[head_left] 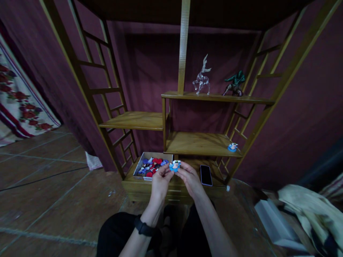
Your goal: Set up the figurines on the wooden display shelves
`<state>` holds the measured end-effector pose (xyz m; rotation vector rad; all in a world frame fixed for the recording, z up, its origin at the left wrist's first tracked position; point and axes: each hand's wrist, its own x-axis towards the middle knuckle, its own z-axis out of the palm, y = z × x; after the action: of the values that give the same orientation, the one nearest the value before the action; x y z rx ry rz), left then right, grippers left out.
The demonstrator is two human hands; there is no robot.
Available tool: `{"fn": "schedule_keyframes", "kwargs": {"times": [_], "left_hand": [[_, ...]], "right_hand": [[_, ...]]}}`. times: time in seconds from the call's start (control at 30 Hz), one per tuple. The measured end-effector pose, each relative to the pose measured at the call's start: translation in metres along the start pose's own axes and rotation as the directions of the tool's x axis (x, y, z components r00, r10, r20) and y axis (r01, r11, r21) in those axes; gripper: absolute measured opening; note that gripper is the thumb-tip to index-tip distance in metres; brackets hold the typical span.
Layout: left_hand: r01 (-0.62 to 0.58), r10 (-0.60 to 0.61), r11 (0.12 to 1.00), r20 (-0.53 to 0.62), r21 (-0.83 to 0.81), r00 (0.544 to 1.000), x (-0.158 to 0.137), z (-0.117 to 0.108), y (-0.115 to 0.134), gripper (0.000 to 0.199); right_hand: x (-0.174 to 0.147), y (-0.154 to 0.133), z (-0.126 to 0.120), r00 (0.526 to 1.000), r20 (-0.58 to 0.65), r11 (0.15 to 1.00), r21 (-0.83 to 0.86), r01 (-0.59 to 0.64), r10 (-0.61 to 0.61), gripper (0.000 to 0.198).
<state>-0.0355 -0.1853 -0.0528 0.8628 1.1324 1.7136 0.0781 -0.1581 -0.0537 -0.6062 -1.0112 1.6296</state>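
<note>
A small blue-and-white figurine is held up between two bare hands in front of a wooden shelf unit. Its left side is pinched by the thumb and fingers of the left hand, and its right side is gripped in the same way by the right hand, so that both sets of fingertips are brought near each other around the blue base. A dark wristband is worn on the left wrist. Just beside the left hand, an open box is set on the bottom board of the unit, filled with a jumble of red, purple and white pieces. On the other side, near the right hand, a phone is laid flat with its dark screen up. A similar blue-based figurine is placed at the right end of the middle shelf. On the upper shelf, a clear deer ornament is stood upright, well apart from the held piece, with a dark green crouching statuette placed to its right.
</note>
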Motion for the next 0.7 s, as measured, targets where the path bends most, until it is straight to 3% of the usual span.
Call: {"fn": "schedule_keyframes", "kwargs": {"times": [0.4, 0.7], "left_hand": [[0.13, -0.128, 0.973, 0.022, -0.191, 0.992, -0.01, 0.0, 0.005, 0.034], [0.19, -0.173, 0.949, 0.088, -0.25, 0.981, -0.033, 0.006, 0.026, 0.03]], "right_hand": [[-0.013, -0.003, 0.004, 0.999, -0.037, 0.999, -0.039, 0.028, -0.029, 0.039], [-0.028, -0.006, 0.007, 0.997, -0.038, 0.989, -0.138, 0.059, -0.065, 0.041]]}}
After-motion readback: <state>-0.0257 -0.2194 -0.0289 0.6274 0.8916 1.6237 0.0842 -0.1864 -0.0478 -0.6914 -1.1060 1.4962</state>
